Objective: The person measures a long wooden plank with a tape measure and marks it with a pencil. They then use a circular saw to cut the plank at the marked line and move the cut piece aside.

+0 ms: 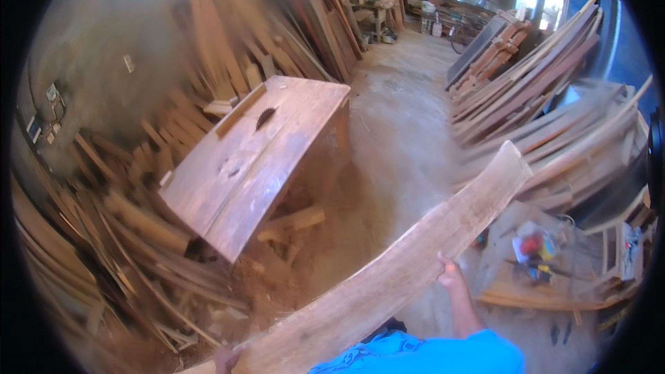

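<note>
A long wooden board [388,284] lies slantwise across the front of my body, from the lower left up to the right. Gripping its near edge, my right hand [450,273] shows its thumb on top, while the other fingers are mostly hidden beneath. Down at the lower left, my left hand [227,359] is closed on the same board; it is dark and partly cut off. Ahead and to the left stands a wooden saw table [256,159], apart from the board. A round toothed saw blade [264,118] rises through its top, beside a wooden fence strip [241,112].
Planks [235,21] lean on the left wall, and offcuts [118,235] pile up around the saw table. Stacked boards [533,90] line the right side. A cluttered workbench [547,284] stands close at right. A concrete floor aisle [402,111] runs between them.
</note>
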A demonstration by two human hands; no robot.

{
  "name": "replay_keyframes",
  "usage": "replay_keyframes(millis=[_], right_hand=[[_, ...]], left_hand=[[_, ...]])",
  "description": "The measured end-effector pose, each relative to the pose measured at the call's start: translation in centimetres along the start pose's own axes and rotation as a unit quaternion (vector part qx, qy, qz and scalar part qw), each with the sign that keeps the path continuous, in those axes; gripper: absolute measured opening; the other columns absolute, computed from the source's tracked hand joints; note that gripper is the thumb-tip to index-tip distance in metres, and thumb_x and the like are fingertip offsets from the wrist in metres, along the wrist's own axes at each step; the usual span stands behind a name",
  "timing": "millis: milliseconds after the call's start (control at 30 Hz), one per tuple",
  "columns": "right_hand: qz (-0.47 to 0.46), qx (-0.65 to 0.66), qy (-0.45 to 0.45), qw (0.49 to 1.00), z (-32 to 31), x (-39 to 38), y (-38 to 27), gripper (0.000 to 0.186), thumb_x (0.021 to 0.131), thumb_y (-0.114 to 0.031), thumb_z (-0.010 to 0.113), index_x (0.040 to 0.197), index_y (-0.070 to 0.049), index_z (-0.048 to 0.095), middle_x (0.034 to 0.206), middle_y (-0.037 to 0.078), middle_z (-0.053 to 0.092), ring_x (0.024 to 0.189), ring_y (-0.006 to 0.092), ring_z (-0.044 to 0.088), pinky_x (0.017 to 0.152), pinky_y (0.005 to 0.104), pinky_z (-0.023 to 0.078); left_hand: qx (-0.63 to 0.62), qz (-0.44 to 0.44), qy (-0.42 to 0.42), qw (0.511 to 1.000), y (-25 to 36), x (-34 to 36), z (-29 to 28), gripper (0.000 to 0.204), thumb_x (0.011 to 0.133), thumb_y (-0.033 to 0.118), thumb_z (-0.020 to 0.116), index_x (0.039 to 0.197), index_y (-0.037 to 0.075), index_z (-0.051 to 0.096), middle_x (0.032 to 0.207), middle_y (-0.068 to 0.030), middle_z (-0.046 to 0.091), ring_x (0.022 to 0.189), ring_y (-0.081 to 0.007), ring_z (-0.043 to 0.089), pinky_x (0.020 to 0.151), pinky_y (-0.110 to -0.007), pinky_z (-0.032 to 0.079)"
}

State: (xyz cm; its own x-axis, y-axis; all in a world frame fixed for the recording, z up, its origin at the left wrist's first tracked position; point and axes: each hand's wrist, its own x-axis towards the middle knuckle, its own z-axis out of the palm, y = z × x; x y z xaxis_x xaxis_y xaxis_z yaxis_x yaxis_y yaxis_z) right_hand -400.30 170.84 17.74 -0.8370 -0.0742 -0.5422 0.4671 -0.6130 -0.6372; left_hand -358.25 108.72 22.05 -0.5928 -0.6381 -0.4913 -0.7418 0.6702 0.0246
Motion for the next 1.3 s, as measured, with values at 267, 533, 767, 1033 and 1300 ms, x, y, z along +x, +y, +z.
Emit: replay_keyframes(millis=[267,533,767,1033,1300], right_hand=[[0.095,-0.036,0.095,0.990,10.1,27.3,-9.7,0.052,0.089,-0.017,0.070,0.135,-0.005,0.049,0.130,0.013,0.058,0.121,0.0310,0.055,0.103,0.0509,0.046],[0.096,-0.023,-0.024,0.995,22.1,49.8,-17.5,0.051,0.089,-0.020,0.070,0.133,-0.002,0.050,0.130,0.015,0.059,0.121,0.0318,0.055,0.105,0.0509,0.045],[0.110,-0.069,0.009,0.991,32.5,67.0,-29.0,0.048,0.093,-0.023,0.065,0.134,-0.003,0.049,0.132,0.015,0.057,0.125,0.0331,0.052,0.109,0.0533,0.040],[0.116,-0.098,-0.099,0.983,41.2,94.2,-37.7,0.051,0.093,-0.029,0.064,0.136,-0.006,0.049,0.138,0.014,0.055,0.129,0.0336,0.049,0.109,0.0524,0.039],[0.161,-0.113,-0.095,0.976,52.3,117.0,-46.0,0.049,0.092,-0.030,0.066,0.132,-0.005,0.052,0.132,0.013,0.059,0.124,0.0324,0.053,0.109,0.0511,0.039]], left_hand=[[-0.075,-0.017,0.068,0.995,16.6,16.2,-10.3,0.068,0.078,0.068,0.058,0.101,0.006,0.073,0.097,-0.0225,0.071,0.100,-0.0407,0.065,0.086,-0.047,0.050],[-0.131,0.018,0.145,0.981,33.7,30.6,-20.6,0.067,0.074,0.064,0.063,0.108,0.007,0.073,0.102,-0.0226,0.071,0.104,-0.0385,0.065,0.088,-0.046,0.049],[-0.223,-0.019,0.066,0.972,50.7,41.4,-32.3,0.070,0.072,0.067,0.064,0.101,0.004,0.075,0.099,-0.0227,0.071,0.098,-0.0382,0.067,0.084,-0.045,0.050],[-0.136,-0.110,0.042,0.984,68.3,57.4,-36.5,0.081,0.068,0.079,0.061,0.092,0.003,0.076,0.094,-0.0226,0.071,0.094,-0.0382,0.067,0.083,-0.046,0.051],[-0.111,-0.159,-0.030,0.981,83.9,71.6,-41.4,0.084,0.072,0.082,0.056,0.090,0.002,0.074,0.094,-0.0226,0.070,0.093,-0.0374,0.067,0.083,-0.046,0.049]])
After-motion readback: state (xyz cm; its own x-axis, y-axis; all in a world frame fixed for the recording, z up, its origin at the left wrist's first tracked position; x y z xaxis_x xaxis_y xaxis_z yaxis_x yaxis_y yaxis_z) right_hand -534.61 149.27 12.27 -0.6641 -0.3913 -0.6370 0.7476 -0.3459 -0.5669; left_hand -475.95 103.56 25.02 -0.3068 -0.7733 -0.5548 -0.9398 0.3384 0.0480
